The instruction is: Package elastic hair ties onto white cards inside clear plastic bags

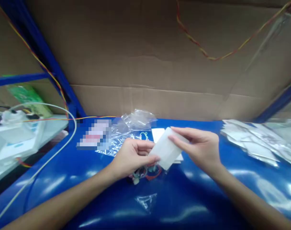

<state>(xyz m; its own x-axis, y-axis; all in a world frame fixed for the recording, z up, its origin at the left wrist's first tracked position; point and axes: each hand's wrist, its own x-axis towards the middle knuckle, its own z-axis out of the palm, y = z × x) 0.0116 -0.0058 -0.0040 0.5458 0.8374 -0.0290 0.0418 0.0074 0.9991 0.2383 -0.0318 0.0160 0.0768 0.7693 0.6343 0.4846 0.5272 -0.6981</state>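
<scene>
I held a white block (168,149) pinched between my left hand (131,156) and right hand (200,147), fingers closed on its ends. Above the glossy tabletop (183,198), a loose pinch could have dropped it onto the small wires (147,172) beneath.

Bright overhead light throws white glare streaks across the glossy blue table (64,185), strongest near. The whole picture is soft and slightly blurred. Edges bow outward, bending the shelf frame (40,51) far left.

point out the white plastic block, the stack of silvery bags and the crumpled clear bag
white plastic block (166,150), head view, middle of its broad face
silvery bags (257,142), head view, middle of the pile
crumpled clear bag (136,119), head view, its puffed top
</scene>
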